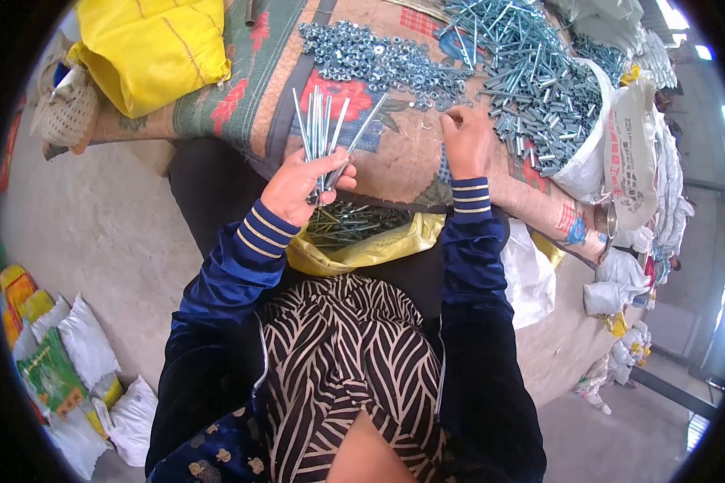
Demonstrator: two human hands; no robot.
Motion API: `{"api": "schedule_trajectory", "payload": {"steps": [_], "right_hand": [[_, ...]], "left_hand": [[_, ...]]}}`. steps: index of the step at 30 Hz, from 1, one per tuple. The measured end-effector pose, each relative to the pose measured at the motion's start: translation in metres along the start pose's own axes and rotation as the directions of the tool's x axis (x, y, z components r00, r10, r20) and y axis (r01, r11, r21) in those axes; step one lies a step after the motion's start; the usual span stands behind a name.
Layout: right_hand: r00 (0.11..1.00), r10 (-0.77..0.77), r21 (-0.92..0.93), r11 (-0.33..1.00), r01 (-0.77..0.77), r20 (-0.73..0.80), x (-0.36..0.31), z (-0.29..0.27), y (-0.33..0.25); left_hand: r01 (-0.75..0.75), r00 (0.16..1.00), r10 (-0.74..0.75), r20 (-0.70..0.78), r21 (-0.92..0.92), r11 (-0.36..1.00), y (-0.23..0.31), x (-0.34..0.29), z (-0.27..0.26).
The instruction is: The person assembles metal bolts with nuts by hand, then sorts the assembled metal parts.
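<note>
We had our left hand (310,183) closed around the lower part of a bundle of thin metal rods (322,133), thumb across them, with their upper ends fanned out beyond it. Our right hand (469,146) hung half curled, thumb and forefinger bent close together; we could not tell whether anything sat between them. Just beyond its fingertips lay the near edge of the loose nuts (379,60), spread on the cloth-covered worktop (399,173) and reaching across to beyond the left hand. To the right hand's right were heaped short metal tubes (548,117), held in by a white sack (592,145), with longer rods (503,40) farther beyond. Nearer to us than both hands, and between them, an open yellow bag (346,266) held more rods (354,224).

To work well, we judged, the left grip needed to be snug but not hard, since the splayed rods could slip or cross if the fingers loosened. Squaring their lower ends would have kept them even. The right hand seemed best low and light, pinching single small pieces with the fingertips rather than raking through the spread.
</note>
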State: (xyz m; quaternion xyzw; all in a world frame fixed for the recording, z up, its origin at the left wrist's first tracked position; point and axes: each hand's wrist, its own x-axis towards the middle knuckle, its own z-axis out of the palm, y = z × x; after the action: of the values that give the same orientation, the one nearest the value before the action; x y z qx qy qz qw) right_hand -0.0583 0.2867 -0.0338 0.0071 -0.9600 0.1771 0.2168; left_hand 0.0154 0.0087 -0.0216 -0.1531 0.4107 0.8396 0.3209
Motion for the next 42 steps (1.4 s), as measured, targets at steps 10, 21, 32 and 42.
{"api": "schedule_trajectory", "payload": {"steps": [10,21,32,42], "right_hand": [[0.980,-0.192,0.305,0.938,0.164,0.062,0.022,0.018,-0.001],[0.866,0.267,0.657,0.568,-0.496,0.422,0.015,-0.011,-0.014],[0.895,0.087,0.879,0.164,-0.447,0.438,-0.016,-0.023,-0.072],[0.917,-0.355,0.346,0.850,0.397,-0.180,-0.015,-0.034,-0.103]], "left_hand": [[-0.006,0.999,0.012,0.045,-0.116,0.993,0.006,0.000,-0.002],[0.077,0.982,-0.034,0.188,-0.225,0.971,0.009,-0.001,-0.014],[0.038,0.988,-0.047,0.146,0.062,0.997,0.000,-0.006,-0.004],[0.037,0.987,-0.027,0.159,-0.055,0.998,0.005,-0.007,-0.002]]}}
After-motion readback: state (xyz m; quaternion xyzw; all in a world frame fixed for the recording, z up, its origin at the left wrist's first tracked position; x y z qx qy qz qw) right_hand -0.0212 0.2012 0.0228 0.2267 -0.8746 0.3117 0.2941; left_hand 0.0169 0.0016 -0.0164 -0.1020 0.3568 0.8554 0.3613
